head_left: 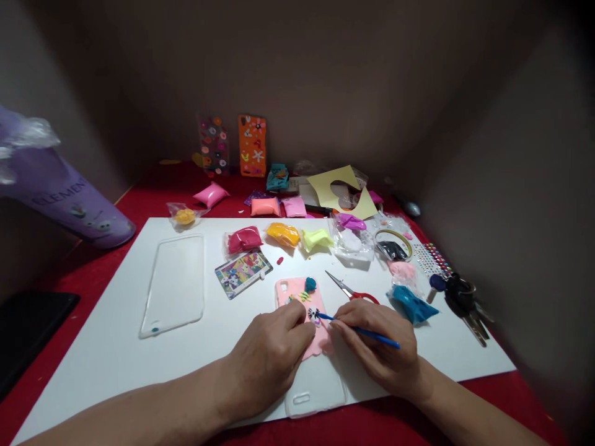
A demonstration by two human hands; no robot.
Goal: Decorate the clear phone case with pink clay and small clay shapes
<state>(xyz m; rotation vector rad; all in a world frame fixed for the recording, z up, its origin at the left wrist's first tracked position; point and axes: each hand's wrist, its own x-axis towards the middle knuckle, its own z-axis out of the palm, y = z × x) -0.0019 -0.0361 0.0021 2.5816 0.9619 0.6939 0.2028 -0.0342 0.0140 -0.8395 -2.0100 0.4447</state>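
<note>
On the desk [139, 192], our left hand [272, 356] pins the pink phone case [297, 291]; our right hand [376, 353] pinches the blue tool [372, 333], apparently detailing the clay figure [314, 315]; steady tip required.

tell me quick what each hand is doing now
Left hand: resting on the pink phone case, nothing gripped.
Right hand: closed on the blue tool.
</note>
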